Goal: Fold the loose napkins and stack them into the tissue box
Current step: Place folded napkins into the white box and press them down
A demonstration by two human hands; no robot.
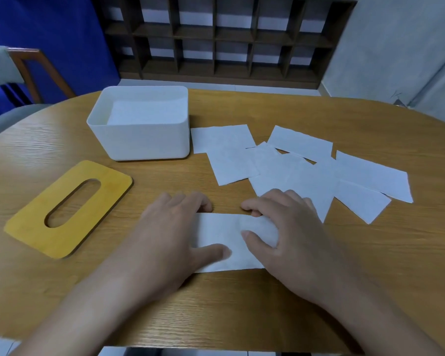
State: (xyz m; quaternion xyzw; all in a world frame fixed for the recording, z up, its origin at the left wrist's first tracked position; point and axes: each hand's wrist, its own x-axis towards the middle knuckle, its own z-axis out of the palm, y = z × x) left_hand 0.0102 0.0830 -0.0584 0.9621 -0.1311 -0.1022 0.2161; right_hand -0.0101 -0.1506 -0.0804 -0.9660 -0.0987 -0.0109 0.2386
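Both hands, left flat and right pinching, are folding one napkin; tissue box is holding approx. one stack, several loose napkins still waiting.

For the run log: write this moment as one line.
stage: folding | left hand: pressing white paper napkin flat | right hand: curling its right end over | white plastic tissue box: open, partly filled | yellow slotted lid: off, on wooden table

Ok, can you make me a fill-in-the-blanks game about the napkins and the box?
1. The yellow lid lies on the table, ____ the tissue box.
2. Both hands touch one ____.
3. The left hand and right hand work ____ of the loose napkins.

Missing words: off; napkin; in front
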